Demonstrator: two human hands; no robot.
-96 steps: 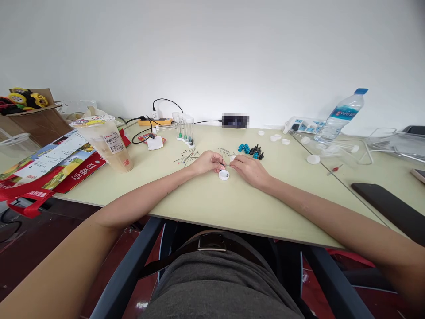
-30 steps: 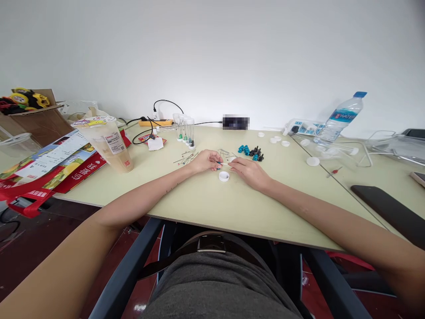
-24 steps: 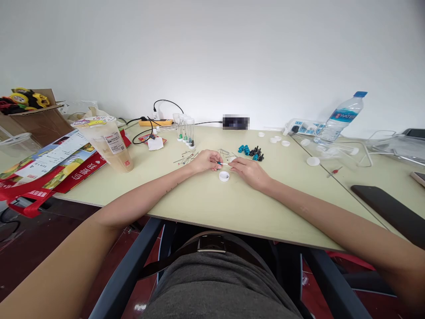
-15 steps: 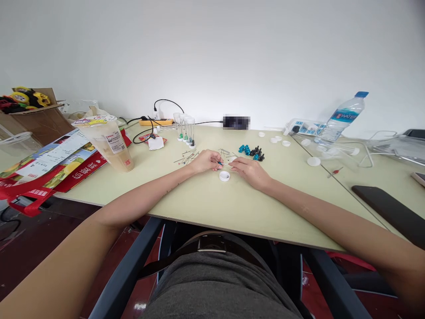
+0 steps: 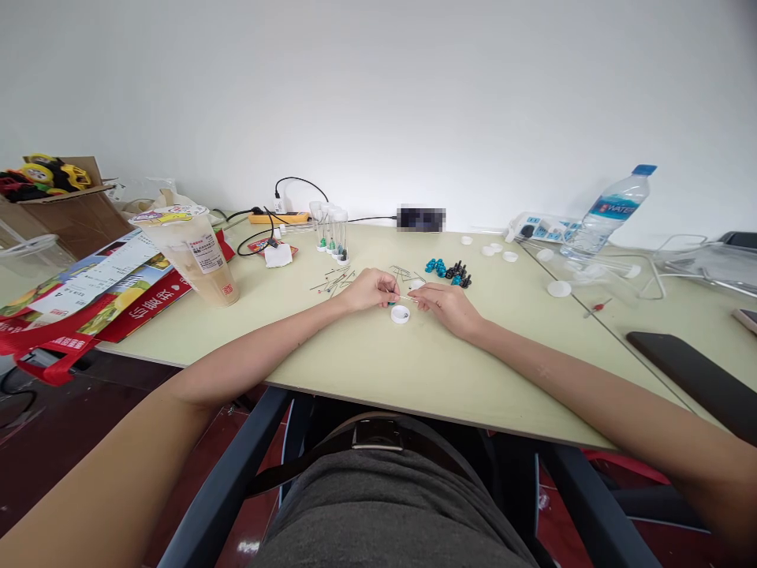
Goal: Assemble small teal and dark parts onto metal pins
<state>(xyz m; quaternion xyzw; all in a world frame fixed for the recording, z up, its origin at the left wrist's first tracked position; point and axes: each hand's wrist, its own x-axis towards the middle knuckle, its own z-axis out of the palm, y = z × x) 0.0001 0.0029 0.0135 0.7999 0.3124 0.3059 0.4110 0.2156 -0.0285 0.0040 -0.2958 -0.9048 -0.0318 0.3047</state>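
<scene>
A thin pin (image 5: 404, 297) is pinched between the fingertips of the left hand (image 5: 370, 289) and right hand (image 5: 446, 304), held just above the white cap (image 5: 400, 315) at mid-bench (image 5: 378, 363) so that both ends are steadied.

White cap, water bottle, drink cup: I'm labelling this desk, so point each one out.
White cap (image 5: 400, 315): head view, on its open inside.
Water bottle (image 5: 609, 211): head view, on its label.
Drink cup (image 5: 195, 256): head view, on its side wall.
</scene>
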